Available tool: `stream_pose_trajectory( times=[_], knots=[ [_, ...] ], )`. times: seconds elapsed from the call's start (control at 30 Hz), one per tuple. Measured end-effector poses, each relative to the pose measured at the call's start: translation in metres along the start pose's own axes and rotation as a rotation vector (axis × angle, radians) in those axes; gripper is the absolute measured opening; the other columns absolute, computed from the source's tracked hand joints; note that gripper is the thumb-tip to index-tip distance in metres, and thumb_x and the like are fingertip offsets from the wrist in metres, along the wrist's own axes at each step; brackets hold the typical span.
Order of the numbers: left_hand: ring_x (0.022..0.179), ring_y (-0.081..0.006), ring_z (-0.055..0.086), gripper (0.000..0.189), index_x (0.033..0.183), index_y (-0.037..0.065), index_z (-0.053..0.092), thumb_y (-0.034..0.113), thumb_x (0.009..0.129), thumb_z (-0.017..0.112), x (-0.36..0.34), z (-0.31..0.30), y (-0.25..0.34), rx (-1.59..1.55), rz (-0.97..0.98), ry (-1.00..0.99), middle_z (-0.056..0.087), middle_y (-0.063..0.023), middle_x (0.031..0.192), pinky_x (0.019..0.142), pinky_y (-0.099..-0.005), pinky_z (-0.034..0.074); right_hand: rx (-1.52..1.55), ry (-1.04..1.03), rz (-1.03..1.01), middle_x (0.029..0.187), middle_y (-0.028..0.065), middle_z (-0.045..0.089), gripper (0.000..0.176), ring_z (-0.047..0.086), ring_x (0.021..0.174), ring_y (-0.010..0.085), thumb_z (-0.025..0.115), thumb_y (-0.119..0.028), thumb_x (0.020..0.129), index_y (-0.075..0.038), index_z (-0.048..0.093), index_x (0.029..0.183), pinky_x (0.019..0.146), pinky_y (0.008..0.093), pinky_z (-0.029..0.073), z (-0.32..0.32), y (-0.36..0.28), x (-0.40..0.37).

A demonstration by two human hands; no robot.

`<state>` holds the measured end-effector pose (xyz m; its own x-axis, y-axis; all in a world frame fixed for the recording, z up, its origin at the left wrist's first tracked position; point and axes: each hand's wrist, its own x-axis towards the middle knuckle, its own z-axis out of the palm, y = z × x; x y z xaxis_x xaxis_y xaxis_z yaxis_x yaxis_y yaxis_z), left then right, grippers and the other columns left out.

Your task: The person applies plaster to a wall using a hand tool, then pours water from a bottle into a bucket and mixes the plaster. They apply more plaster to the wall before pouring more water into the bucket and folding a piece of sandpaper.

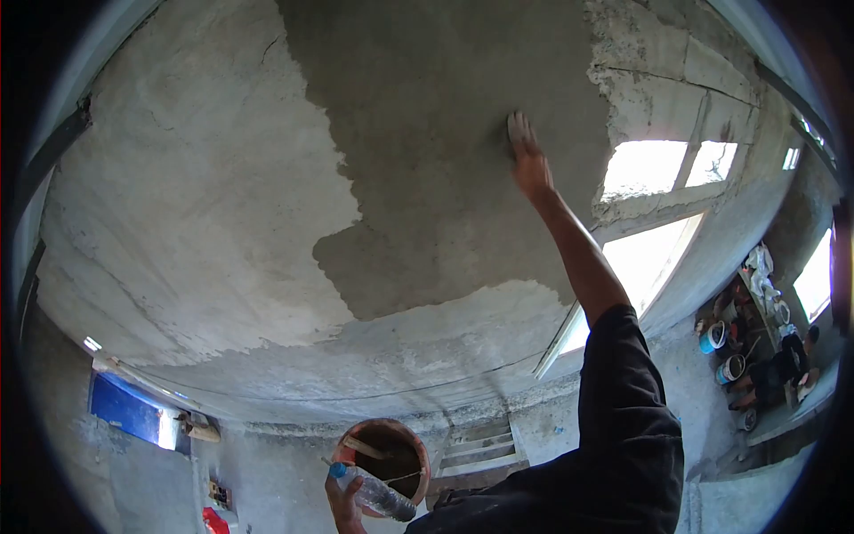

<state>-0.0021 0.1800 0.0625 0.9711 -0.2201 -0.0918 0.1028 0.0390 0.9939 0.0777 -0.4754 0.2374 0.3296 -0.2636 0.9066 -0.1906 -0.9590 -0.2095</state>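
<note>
My right hand [527, 147] reaches up to the wall, its fingers close together over the dark, damp-looking plaster [427, 178]. A dark edge shows under the fingers; I cannot tell what is beneath them. Low in the view, my left hand [343, 503] is wrapped round a clear plastic bottle [384, 495] with a blue cap. The bottle is tilted, its cap toward the upper left. It overlaps a round reddish tub [422, 445] that holds a dark mix and what looks like a wooden piece.
Paler dry plaster [196, 196] borders the dark patch on the left and below. Window openings [645, 169] lie right of it. Wooden slats [476, 454] sit beside the tub. At far right are buckets [713, 337] and a person [783, 365]. A blue panel [124, 409] is at lower left.
</note>
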Motion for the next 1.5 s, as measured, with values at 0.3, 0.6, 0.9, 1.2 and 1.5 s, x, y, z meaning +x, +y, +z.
stream_pose_trajectory(
  times=[0.3, 0.6, 0.9, 1.2, 1.5],
  knots=[
    [0.081, -0.0152, 0.053, 0.046, 0.100, 0.005, 0.057, 0.015, 0.059, 0.077, -0.001, 0.009, 0.005, -0.030, -0.043, -0.040, 0.055, -0.0019, 0.088, 0.075, -0.0288, 0.043, 0.285, -1.272, 0.365, 0.111, 0.0189, 0.058, 0.036, 0.057, 0.098, 0.0371, 0.039, -0.015, 0.089, -0.009, 0.050, 0.123, 0.083, 0.0461, 0.046, -0.005, -0.046, -0.408],
    [0.079, -0.0135, 0.054, 0.046, 0.101, 0.005, 0.057, 0.018, 0.062, 0.079, -0.001, 0.022, 0.012, 0.109, -0.037, -0.126, 0.057, -0.0020, 0.087, 0.074, -0.0279, 0.043, 0.490, -0.587, 1.432, 0.090, 0.0138, 0.062, 0.021, 0.064, 0.077, 0.0280, 0.049, -0.017, 0.091, 0.001, 0.055, 0.100, 0.059, 0.0373, 0.053, -0.108, -0.109, -0.675],
    [0.080, -0.0142, 0.055, 0.041, 0.104, 0.004, 0.056, 0.011, 0.068, 0.076, 0.002, 0.045, 0.013, 0.029, -0.009, -0.140, 0.057, -0.0029, 0.088, 0.075, -0.0287, 0.044, 0.890, -0.131, 2.049, 0.099, 0.0173, 0.058, 0.026, 0.064, 0.079, 0.0301, 0.046, -0.022, 0.093, -0.002, 0.040, 0.110, 0.059, 0.0431, 0.056, -0.148, -0.143, -0.669],
    [0.081, -0.0138, 0.056, 0.039, 0.102, 0.002, 0.057, 0.009, 0.068, 0.076, 0.009, 0.055, -0.004, 0.000, -0.042, -0.174, 0.057, -0.0030, 0.088, 0.076, -0.0283, 0.045, 1.081, -0.233, 2.160, 0.105, 0.0227, 0.057, 0.028, 0.063, 0.086, 0.0390, 0.048, -0.008, 0.083, -0.004, 0.038, 0.109, 0.064, 0.0470, 0.055, -0.139, -0.134, -0.674],
    [0.082, -0.0133, 0.056, 0.037, 0.102, 0.003, 0.056, 0.005, 0.069, 0.075, 0.000, 0.065, 0.009, -0.093, -0.058, -0.163, 0.057, -0.0034, 0.090, 0.075, -0.0281, 0.045, 1.134, -0.287, 2.204, 0.096, 0.0219, 0.060, 0.025, 0.064, 0.077, 0.0389, 0.048, -0.007, 0.080, 0.000, 0.041, 0.103, 0.057, 0.0448, 0.053, -0.124, -0.145, -0.693]
  ],
)
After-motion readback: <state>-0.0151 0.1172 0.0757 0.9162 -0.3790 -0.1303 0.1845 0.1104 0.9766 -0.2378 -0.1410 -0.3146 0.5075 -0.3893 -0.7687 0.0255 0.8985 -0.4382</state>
